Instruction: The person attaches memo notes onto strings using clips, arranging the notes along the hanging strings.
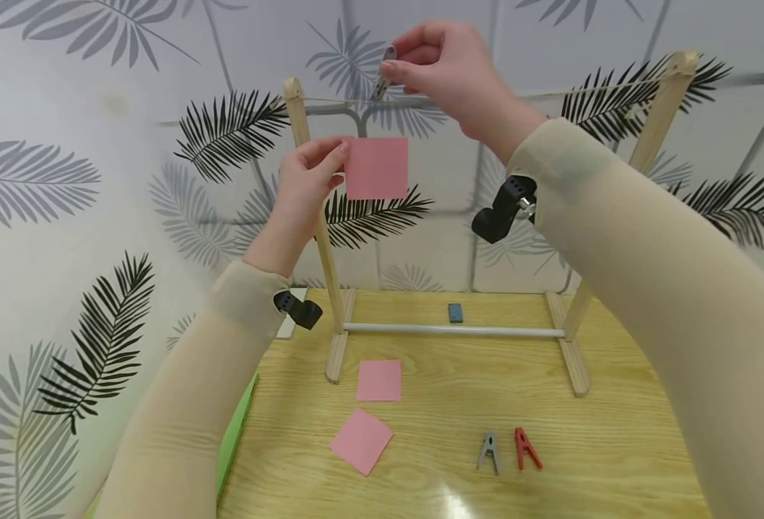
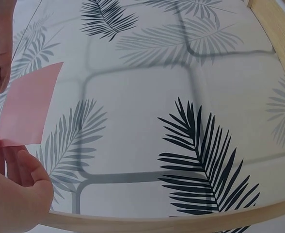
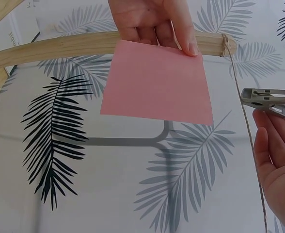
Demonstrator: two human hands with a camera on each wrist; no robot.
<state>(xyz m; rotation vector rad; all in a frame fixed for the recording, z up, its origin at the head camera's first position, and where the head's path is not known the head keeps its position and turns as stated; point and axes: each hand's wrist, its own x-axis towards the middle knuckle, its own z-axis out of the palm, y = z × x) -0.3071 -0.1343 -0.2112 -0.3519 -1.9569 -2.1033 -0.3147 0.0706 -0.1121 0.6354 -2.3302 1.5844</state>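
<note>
Between thumb and fingers, my left hand (image 1: 307, 180) pinches a pink paper square (image 1: 377, 169) by its upper left corner, below the string. My right hand (image 1: 450, 72) is raised higher and grips a grey clothespin (image 1: 384, 74), its tip close to the string (image 1: 336, 99). In the right wrist view the clothespin (image 3: 266, 99) points at the string (image 3: 246, 121), and the paper (image 3: 157, 85) hangs apart from both. Whether the clothespin touches the string, I cannot tell. In the left wrist view the paper (image 2: 28, 109) rises from my left fingers.
A wooden frame (image 1: 661, 108) with a white crossbar (image 1: 453, 330) stands on the table (image 1: 447, 404). Two pink squares (image 1: 379, 380) lie at its left front. A grey clothespin (image 1: 489, 453) and a red clothespin (image 1: 527, 448) lie nearer. Behind the bar sits a small blue block (image 1: 455, 313).
</note>
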